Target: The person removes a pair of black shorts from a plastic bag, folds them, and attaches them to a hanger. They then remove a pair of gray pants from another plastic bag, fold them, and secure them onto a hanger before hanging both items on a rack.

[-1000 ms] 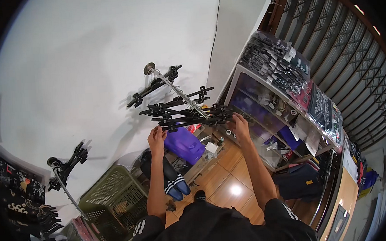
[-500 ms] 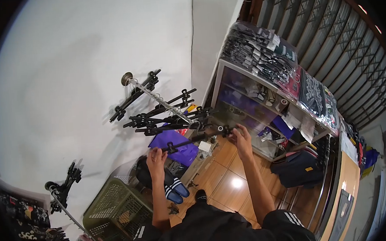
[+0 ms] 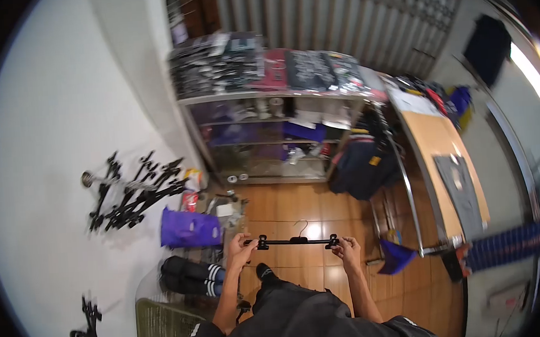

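A black clip hanger (image 3: 281,242) with a metal hook is stretched level between my two hands, above the tiled floor. My left hand (image 3: 242,252) is closed on its left end, beside one clip. At the other end, my right hand (image 3: 348,250) grips the hanger by its right clip. Several similar black hangers (image 3: 135,195) hang from a wall-mounted metal rod to the left, apart from my hands.
A glass display cabinet (image 3: 264,182) stands ahead, with plastic-wrapped clothes (image 3: 217,66) on top. A purple bag (image 3: 190,228) and a green basket (image 3: 159,330) are at left. On the right are a clothes rail (image 3: 410,203) and a table holding grey trousers (image 3: 460,188).
My view has turned to the right, away from the wall rod. The hanger has moved away from the hangers on the rod and is now level, still in both hands.
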Demonstrator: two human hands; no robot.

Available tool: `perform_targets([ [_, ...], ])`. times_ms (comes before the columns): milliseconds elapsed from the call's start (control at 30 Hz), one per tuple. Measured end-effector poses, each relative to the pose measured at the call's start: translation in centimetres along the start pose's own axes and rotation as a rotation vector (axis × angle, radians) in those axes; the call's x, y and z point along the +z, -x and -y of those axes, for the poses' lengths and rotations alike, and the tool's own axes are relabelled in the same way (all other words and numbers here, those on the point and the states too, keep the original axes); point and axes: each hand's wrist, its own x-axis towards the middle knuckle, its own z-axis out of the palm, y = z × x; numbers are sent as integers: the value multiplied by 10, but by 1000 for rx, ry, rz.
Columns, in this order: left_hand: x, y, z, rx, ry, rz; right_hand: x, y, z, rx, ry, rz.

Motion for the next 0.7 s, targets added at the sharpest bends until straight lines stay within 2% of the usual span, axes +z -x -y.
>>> perform_targets([
  [167,146,11,9,50,-80,336,-159,63,14,-57,-80,-286],
  [300,273,56,17,38,-194,571,-288,112,3,-159,-185,-499],
  [400,354,94,42,46,-227,773,-368,159,-7,-165,-243,-736],
  [533,437,147,54,34,-277,987,-443,205,-20,-202,-309,-951],
  [700,511,174,52,-13,-395,1129,-482,238,-13,-227,-393,-1115],
])
